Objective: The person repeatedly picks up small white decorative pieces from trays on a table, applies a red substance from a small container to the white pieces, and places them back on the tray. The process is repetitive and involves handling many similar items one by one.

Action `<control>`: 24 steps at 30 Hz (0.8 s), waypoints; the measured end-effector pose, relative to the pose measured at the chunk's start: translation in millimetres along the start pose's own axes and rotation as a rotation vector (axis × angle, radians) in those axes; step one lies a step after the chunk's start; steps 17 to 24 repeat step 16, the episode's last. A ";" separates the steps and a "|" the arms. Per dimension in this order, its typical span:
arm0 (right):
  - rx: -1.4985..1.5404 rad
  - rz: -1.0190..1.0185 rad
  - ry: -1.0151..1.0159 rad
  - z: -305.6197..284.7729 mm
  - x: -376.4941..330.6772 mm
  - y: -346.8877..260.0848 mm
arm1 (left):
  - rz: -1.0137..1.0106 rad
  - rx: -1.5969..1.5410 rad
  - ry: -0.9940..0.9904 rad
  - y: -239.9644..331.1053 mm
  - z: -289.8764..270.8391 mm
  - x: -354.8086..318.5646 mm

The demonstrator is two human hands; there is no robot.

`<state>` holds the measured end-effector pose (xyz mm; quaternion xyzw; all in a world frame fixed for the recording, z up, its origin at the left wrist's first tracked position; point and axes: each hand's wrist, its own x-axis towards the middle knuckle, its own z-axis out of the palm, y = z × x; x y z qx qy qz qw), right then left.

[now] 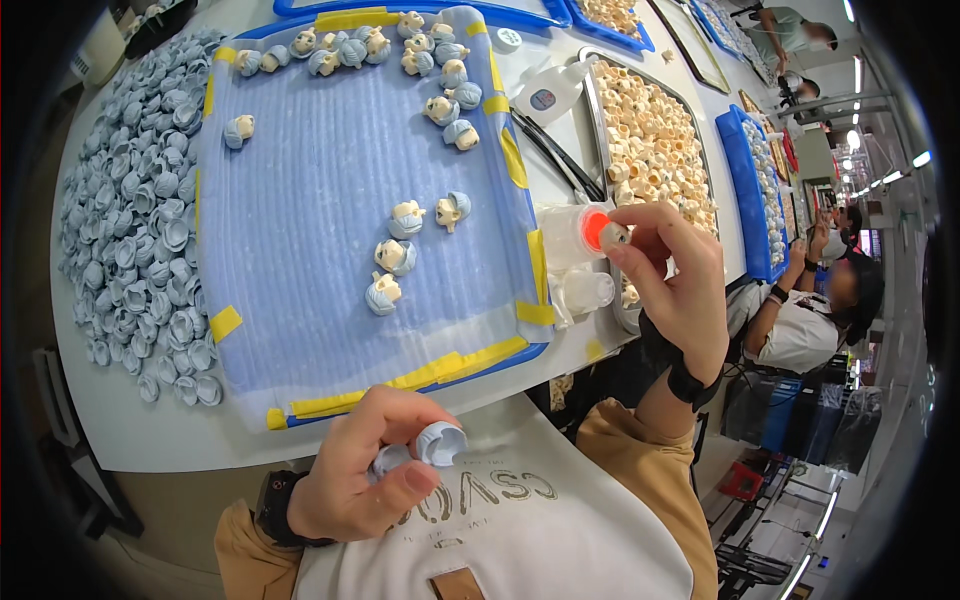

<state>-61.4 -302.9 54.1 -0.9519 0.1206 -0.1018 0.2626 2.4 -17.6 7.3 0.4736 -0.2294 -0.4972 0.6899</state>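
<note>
My left hand (350,475) is closed around two pale blue doll-hair shells; the upper shell (443,444) turns its hollow side outward, and the other shell (388,461) is partly covered by my fingers. Between thumb and fingertips, my right hand (680,275) pinches a small beige doll face piece (616,237). That piece is right at the orange-red end of a translucent plastic cup (565,236); whether they touch I cannot tell. In front of me, a blue tray (300,250) lined with foam sheet and yellow tape carries several doll heads (405,219) with pale blue hair.
Loose hair shells (140,220) are heaped on the left. To the right, a metal tray (655,140) holds beige face parts, beside black tweezers (560,160), a white bottle (552,92) and another clear cup (588,290). A blue bin (750,200) and co-workers (810,320) are farther right.
</note>
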 end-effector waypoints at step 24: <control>-0.010 0.022 0.024 2.8 -3.7 3.3 | -0.008 0.001 0.020 -1.4 -1.3 -0.6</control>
